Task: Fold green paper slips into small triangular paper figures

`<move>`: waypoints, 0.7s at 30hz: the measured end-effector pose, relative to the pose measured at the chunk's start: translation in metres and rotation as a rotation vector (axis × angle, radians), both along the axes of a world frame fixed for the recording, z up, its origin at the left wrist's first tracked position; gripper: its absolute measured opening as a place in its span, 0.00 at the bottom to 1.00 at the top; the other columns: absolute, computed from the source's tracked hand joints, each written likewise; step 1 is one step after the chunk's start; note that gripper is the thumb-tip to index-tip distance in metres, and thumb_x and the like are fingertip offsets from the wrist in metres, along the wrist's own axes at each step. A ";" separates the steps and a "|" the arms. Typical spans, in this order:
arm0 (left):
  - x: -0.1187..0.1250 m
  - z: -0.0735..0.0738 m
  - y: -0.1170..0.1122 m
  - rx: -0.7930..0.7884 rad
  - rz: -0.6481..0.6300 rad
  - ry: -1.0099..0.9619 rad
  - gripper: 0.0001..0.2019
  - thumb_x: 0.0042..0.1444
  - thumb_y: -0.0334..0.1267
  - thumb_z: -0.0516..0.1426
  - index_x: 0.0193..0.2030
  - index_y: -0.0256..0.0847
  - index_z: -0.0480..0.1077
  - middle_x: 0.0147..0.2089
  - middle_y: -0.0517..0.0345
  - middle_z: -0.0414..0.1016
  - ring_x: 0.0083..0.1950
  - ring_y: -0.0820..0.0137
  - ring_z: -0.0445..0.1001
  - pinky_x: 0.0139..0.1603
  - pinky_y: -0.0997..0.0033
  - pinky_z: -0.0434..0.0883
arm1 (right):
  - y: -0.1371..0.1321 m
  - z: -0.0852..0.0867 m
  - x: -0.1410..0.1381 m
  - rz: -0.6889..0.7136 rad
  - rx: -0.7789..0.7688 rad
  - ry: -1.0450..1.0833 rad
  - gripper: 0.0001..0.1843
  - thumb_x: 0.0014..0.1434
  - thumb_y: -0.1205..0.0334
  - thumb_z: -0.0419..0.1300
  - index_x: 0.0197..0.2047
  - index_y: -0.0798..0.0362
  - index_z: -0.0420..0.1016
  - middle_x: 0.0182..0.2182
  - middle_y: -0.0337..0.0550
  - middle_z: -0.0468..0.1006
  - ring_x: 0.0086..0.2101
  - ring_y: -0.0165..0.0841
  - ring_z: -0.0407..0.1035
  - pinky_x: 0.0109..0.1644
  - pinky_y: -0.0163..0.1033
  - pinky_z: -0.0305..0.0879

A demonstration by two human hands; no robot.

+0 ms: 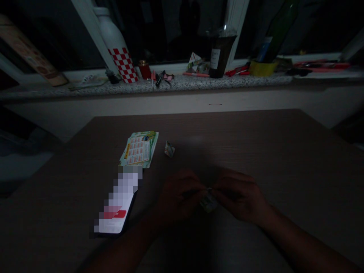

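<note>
The scene is very dark. My left hand [178, 199] and my right hand [241, 197] meet low over a brown wooden table [256, 144], fingers pinched together on a small folded piece of printed paper [209, 203]. A lit phone [118, 206] lies left of my left hand. Beyond it lies a stack of green printed paper sheets [140, 149], and a small folded paper piece [169, 149] sits just to their right.
A speckled window sill [182, 85] runs along the back. On it stand a white bottle with red checks [118, 49], a small red jar [145, 70], a dark bottle [220, 55], a green bottle [277, 30], pens and folded papers.
</note>
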State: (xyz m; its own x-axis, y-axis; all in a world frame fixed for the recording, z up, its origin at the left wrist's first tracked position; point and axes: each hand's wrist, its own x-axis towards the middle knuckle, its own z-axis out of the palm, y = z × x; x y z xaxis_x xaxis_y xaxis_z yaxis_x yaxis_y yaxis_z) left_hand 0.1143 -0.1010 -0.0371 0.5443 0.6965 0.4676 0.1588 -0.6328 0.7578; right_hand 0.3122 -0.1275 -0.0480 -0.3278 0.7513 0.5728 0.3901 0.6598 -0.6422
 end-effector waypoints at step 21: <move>-0.003 -0.001 0.001 -0.059 0.041 0.003 0.04 0.56 0.31 0.59 0.35 0.37 0.77 0.30 0.57 0.72 0.32 0.74 0.71 0.32 0.77 0.66 | 0.001 0.001 0.004 0.008 -0.106 -0.175 0.03 0.60 0.66 0.58 0.34 0.54 0.71 0.24 0.37 0.68 0.26 0.28 0.62 0.29 0.35 0.56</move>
